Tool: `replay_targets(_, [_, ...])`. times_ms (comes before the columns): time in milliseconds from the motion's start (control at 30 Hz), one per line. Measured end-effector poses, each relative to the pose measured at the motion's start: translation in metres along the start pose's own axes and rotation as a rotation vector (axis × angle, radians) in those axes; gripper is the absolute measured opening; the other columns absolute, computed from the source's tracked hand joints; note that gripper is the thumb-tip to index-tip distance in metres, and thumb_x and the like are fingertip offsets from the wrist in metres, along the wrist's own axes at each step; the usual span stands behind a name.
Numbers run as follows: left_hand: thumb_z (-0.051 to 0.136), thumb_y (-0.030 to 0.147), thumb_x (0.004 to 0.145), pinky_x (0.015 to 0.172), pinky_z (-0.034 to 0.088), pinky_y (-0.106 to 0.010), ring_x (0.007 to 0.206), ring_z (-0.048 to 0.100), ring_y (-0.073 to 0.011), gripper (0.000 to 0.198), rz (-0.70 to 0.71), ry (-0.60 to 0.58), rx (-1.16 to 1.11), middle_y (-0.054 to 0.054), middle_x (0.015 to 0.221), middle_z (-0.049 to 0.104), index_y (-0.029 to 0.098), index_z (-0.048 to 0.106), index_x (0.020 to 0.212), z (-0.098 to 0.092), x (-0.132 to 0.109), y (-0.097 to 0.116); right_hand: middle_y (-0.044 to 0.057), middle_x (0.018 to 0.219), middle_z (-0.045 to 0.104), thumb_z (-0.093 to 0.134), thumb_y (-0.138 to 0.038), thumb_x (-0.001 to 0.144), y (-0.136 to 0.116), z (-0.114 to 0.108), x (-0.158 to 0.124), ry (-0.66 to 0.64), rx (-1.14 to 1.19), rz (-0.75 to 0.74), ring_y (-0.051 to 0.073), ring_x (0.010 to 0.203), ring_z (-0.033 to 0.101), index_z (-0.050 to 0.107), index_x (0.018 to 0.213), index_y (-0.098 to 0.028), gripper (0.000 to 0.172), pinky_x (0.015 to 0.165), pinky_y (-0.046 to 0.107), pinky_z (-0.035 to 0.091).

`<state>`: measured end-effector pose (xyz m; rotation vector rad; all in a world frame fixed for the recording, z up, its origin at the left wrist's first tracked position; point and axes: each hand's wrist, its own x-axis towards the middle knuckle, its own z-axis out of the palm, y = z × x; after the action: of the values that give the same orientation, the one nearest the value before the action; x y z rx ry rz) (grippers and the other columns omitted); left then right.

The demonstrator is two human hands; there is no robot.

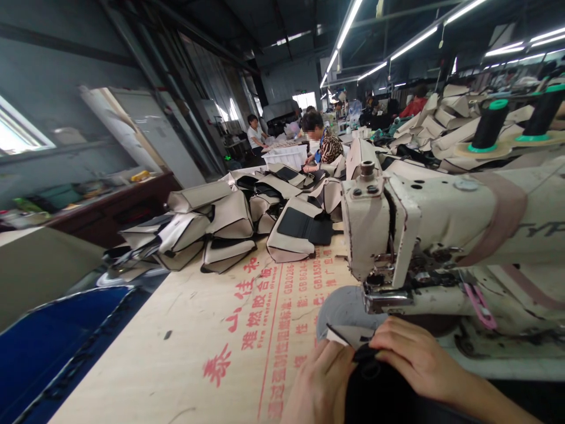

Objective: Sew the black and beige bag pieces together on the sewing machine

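At the lower right, both my hands grip a bag piece with a black side point(375, 383) and a beige panel point(351, 334). My left hand point(324, 371) pinches its left edge, fingers curled over the material. On the other side my right hand point(410, 353) holds the top edge between thumb and fingers. Just beyond them stands the sewing machine point(375, 229), its cylinder arm point(392, 300) close above my right hand. The piece is below the arm's tip, apart from the needle area as far as I can see. Its lower part runs out of view.
Beige bags with black trim point(229, 215) are piled along the far side of the plywood table point(198, 335). Black thread cones point(489, 126) stand on the right. A blue-lined bin point(57, 347) is at the left. Further back a person in a patterned top point(331, 147) works.
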<state>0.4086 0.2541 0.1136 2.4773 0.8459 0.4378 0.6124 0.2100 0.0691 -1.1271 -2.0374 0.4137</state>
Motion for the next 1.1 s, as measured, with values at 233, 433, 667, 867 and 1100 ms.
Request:
replay_targets(233, [0.053, 0.024, 0.084, 0.071, 0.046, -0.022, 0.077, 0.057, -0.0129, 0.010, -0.196, 0.168, -0.280, -0.002, 0.081, 0.059, 0.019, 0.062, 0.082, 0.003, 0.004, -0.005, 0.004, 0.089, 0.056, 0.040, -0.019, 0.093, 0.002, 0.000, 0.000, 0.041, 0.004, 0.012, 0.015, 0.081, 0.053, 0.049, 0.100, -0.019, 0.011, 0.072, 0.028, 0.042])
replay_targets(433, [0.052, 0.029, 0.085, 0.075, 0.043, -0.023, 0.082, 0.052, -0.0126, 0.020, -0.075, -0.041, -0.350, -0.002, 0.082, 0.056, 0.019, 0.065, 0.075, -0.006, 0.010, -0.012, 0.004, 0.088, 0.057, 0.042, -0.018, 0.093, 0.000, 0.000, -0.003, 0.044, -0.010, -0.025, 0.015, 0.080, 0.053, 0.050, 0.101, -0.019, 0.012, 0.074, 0.027, 0.043])
replay_targets(667, [0.059, 0.026, 0.080, 0.066, 0.045, -0.020, 0.071, 0.056, -0.0110, 0.009, -0.022, 0.075, -0.188, -0.001, 0.075, 0.060, 0.020, 0.066, 0.080, -0.004, 0.008, -0.019, 0.004, 0.087, 0.057, 0.041, -0.020, 0.094, -0.002, -0.001, -0.002, 0.026, 0.019, 0.004, 0.014, 0.080, 0.052, 0.052, 0.100, -0.018, 0.012, 0.072, 0.027, 0.044])
replay_targets(867, [0.047, 0.015, 0.085, 0.067, 0.047, -0.022, 0.077, 0.056, -0.0141, 0.028, 0.130, 0.132, 0.021, -0.003, 0.081, 0.059, 0.024, 0.056, 0.110, 0.003, 0.006, -0.015, 0.004, 0.088, 0.056, 0.041, -0.020, 0.093, 0.002, 0.000, -0.001, 0.046, 0.023, 0.017, 0.015, 0.080, 0.053, 0.050, 0.100, -0.019, 0.011, 0.072, 0.028, 0.044])
replay_targets(1100, [0.039, 0.010, 0.085, 0.069, 0.045, -0.023, 0.079, 0.053, -0.0153, 0.021, 0.057, 0.005, 0.074, -0.004, 0.081, 0.056, 0.021, 0.057, 0.088, -0.004, 0.013, -0.006, 0.004, 0.090, 0.056, 0.040, -0.021, 0.093, 0.002, -0.003, 0.003, 0.000, 0.028, 0.070, 0.015, 0.083, 0.052, 0.050, 0.100, -0.019, 0.011, 0.074, 0.027, 0.044])
